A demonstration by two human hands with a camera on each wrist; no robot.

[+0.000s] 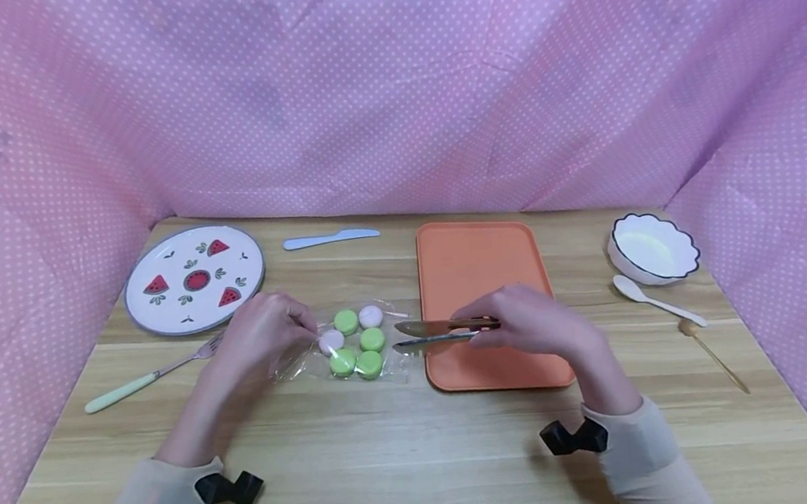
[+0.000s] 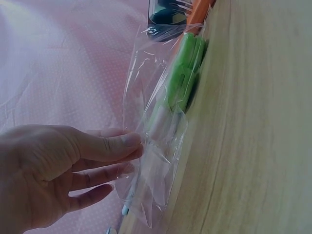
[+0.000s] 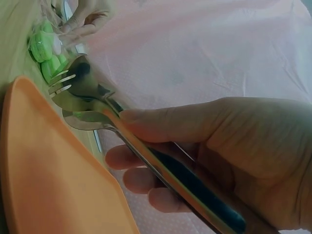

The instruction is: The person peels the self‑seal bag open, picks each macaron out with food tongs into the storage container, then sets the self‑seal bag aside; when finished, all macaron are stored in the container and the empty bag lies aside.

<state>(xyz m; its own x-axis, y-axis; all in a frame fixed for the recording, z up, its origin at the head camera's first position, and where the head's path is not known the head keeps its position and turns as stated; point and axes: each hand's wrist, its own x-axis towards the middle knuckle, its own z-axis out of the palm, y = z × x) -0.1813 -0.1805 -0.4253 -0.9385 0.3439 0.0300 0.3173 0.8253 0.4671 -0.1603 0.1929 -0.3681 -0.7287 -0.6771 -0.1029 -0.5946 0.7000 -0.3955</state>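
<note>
No text, label, brand, number or sign can be read in any of the three views.
</note>
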